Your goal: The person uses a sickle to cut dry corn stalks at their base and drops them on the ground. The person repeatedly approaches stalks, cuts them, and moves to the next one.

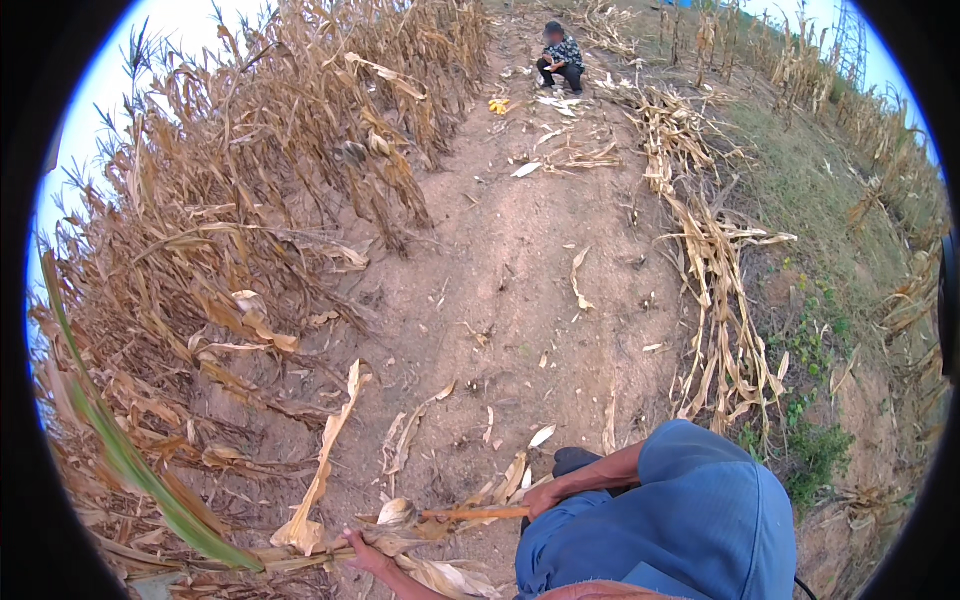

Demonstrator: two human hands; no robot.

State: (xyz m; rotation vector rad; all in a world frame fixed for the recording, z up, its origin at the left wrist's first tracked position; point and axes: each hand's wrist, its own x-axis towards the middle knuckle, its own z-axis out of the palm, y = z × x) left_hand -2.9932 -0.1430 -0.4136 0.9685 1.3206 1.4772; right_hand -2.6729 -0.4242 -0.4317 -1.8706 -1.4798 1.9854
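Note:
At the bottom, left of centre, my left hand (367, 556) is closed around dry corn stalks (289, 559) that lie sideways, with a long green leaf (142, 480) rising at their far end. My right hand (538, 501), beside my blue-clothed knee, grips a wooden handle (476, 514) that points left toward the stalks. The handle's far end is hidden among husks, so its tool head cannot be made out. A husk-covered corn ear (397, 513) is just above my left hand, by the handle's end.
Standing dry corn (247, 172) fills the left side. Cut stalks (712, 300) lie in a row at the right, beside a grassy bank (795, 172). Farther up the bare soil strip, a person (562, 58) squats near yellow corn ears (498, 106). Loose husks (541, 436) litter the soil.

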